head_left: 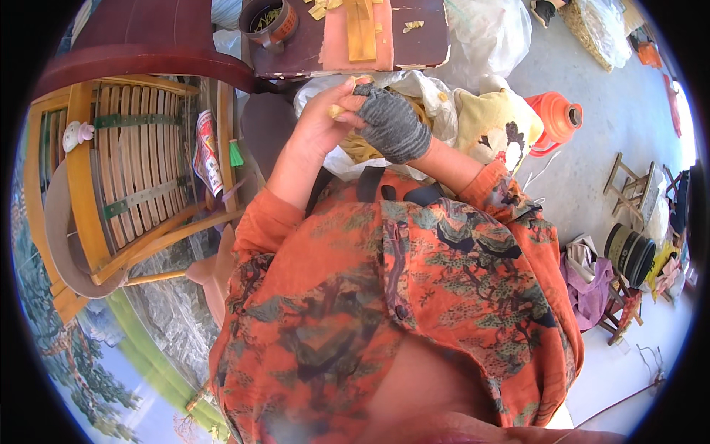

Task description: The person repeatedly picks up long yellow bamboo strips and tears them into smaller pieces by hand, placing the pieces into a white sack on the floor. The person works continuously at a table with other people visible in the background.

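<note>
My bare left hand (327, 112) and my right hand (392, 122), in a dark grey knitted cover, meet in front of my chest with fingers closed together. Small pale yellow pieces (337, 111) show at the fingertips; whether they are held or wrapped round the fingers I cannot tell. What lies between the hands is hidden. Beneath them, an opened white plastic bag (441, 105) holds tan, strip-like material (360, 148). Just beyond stands a low dark table (420, 53) with a pink mat (334, 46), a yellowish wooden block (361, 33) and loose yellow scraps (413, 27).
A mug (271, 44) with leaves in dark liquid stands on the table's left. At left are a slatted wooden chair (80, 177) and a dark red seat edge (140, 61). Rightward are a cream printed cloth (492, 122), an orange flask (551, 118), a stool (629, 189) and piled cloths (588, 285).
</note>
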A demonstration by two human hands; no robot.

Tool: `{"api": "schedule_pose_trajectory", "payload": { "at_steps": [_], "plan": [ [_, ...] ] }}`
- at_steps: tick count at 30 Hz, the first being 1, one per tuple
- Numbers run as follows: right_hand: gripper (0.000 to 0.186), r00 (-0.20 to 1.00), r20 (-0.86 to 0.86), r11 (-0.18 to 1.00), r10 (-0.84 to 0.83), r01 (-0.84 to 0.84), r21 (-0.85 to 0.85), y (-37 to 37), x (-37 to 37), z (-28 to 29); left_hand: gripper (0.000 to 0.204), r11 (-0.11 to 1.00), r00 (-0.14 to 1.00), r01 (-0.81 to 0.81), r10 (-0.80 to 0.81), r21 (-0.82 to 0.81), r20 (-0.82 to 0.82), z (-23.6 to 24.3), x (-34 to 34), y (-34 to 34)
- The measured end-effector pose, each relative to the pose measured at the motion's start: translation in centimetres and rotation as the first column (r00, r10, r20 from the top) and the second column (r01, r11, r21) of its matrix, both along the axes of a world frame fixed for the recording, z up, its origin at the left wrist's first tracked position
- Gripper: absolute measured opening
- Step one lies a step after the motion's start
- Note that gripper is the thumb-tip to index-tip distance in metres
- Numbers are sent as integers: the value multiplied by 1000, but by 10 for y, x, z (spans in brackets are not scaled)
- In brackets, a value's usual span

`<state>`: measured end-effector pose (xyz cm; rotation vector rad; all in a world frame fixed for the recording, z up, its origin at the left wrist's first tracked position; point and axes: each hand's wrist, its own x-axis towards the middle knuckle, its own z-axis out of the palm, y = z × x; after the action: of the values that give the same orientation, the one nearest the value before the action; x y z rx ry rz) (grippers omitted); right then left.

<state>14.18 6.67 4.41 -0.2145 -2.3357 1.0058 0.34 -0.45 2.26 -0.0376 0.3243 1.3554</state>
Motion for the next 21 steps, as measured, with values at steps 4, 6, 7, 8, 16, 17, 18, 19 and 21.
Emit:
{"api": "schedule_pose_trajectory", "payload": {
  "at_steps": [4,6,7,8,16,17,18,19,21],
  "plan": [
    [21,989,-128,992,-73,58,-112,6,-2,3,23,977,881,-139,48,-161,-471,21,23,5],
    [25,982,-27,979,-189,187,-76,10,-4,22,18,961,832,-167,17,-221,-555,22,28,6],
    [24,978,-14,974,-210,208,-94,11,-5,22,17,969,779,-132,-30,-211,-626,18,26,5],
    [23,973,0,967,-232,230,-110,14,-7,22,17,975,718,-95,-73,-202,-692,16,24,5],
    [26,994,101,265,-50,111,-958,26,-21,7,25,725,-785,-141,333,675,-522,38,18,12],
    [27,997,76,185,14,72,-980,23,-21,8,23,748,-728,-147,361,647,-583,39,18,10],
    [28,996,46,102,74,38,-994,20,-20,11,22,772,-663,-148,386,618,-641,40,19,8],
    [29,992,10,17,129,8,-1000,18,-19,13,22,795,-593,-145,407,589,-695,40,19,6],
    [38,989,100,308,113,61,-949,16,-15,17,15,848,-512,-140,380,511,-771,39,14,3]
  ]
}}
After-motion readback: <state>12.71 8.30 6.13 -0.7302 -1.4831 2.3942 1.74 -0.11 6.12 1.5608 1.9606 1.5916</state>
